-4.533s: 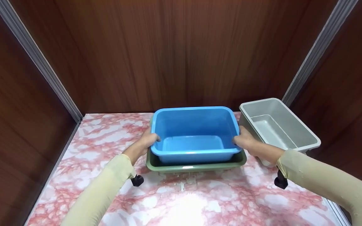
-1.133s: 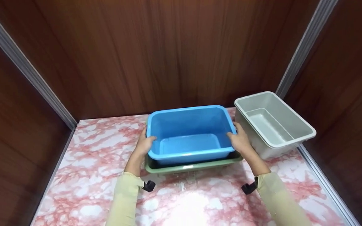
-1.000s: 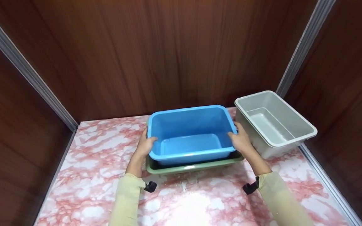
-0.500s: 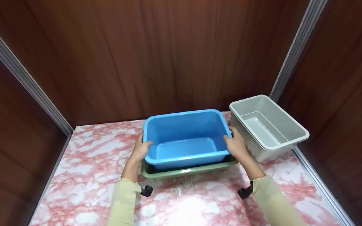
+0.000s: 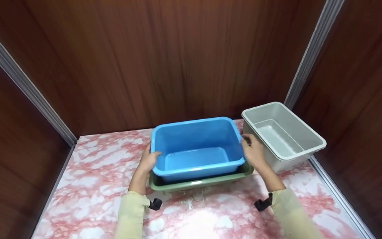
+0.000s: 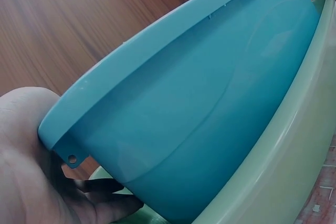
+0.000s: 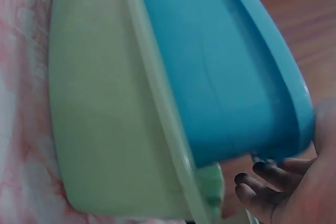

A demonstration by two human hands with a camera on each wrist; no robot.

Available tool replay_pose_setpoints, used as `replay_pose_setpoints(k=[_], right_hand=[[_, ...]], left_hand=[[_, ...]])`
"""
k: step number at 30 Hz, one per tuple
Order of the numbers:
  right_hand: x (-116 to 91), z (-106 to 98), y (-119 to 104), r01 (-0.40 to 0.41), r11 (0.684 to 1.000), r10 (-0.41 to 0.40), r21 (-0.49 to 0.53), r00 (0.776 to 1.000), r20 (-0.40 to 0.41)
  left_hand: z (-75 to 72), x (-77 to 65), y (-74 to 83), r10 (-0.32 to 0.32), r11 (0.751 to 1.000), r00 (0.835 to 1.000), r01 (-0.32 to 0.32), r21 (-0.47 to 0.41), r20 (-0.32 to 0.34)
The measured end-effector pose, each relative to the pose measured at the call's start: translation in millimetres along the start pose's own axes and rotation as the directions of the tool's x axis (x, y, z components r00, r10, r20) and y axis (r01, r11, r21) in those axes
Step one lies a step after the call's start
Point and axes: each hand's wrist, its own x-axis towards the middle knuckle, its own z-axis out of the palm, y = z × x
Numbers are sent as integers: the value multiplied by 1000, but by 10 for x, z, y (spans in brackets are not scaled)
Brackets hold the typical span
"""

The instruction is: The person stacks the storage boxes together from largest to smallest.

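Observation:
A blue plastic tub (image 5: 197,137) sits tilted inside a green tub (image 5: 204,182), whose front rim shows below it. At the blue tub's left end my left hand (image 5: 148,160) grips the rim, thumb over the inside and fingers underneath. The left wrist view shows that hand (image 6: 31,166) beside a small holed tab under the rim. My right hand (image 5: 253,151) is at the right end, its thumb now outside the rim. In the right wrist view the fingers (image 7: 260,195) are loose just below the blue rim, wrapped round nothing.
To the right stands a grey tub (image 5: 285,132), close to my right hand, near the right wall. A wood-grain panel (image 5: 164,59) rises behind, with metal corner posts (image 5: 313,56) at the sides. The table top (image 5: 101,172) has a pink and white marbled pattern.
My right hand has loosened, its thumb coming off the inside of the blue tub's rim. The left hand keeps its grip. The tubs stay nested, while the head view has shifted slightly.

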Motion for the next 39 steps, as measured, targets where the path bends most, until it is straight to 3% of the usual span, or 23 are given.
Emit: replay_pose_setpoints(k=[6,11,16,27,35,39], right_hand=[[-48,-442,122,80,995,-84,-57,994,-64],[-113,-815,286,77,979,-108,-191,982,-157],[-171,-1013,479,67,966,-121,-251,970,-209],[-254,-1064,836,190,929,-265,-319,941,-211],[-326,-971,1033,211,894,-256,-395,965,-64],[-353,-924,1107,241,875,-295,-419,953,-69]], left_hand=[[5,-29,11,-12,1000,1000,11,-7,-7],[-13,-40,20,-29,1000,1000,29,10,0],[-39,-28,16,-30,999,1000,30,15,-1],[-14,-8,-3,-21,1000,1000,21,5,-18],[-4,-3,-13,-5,1000,999,5,-4,-37],[16,8,-14,14,1000,999,-14,-5,-37]])
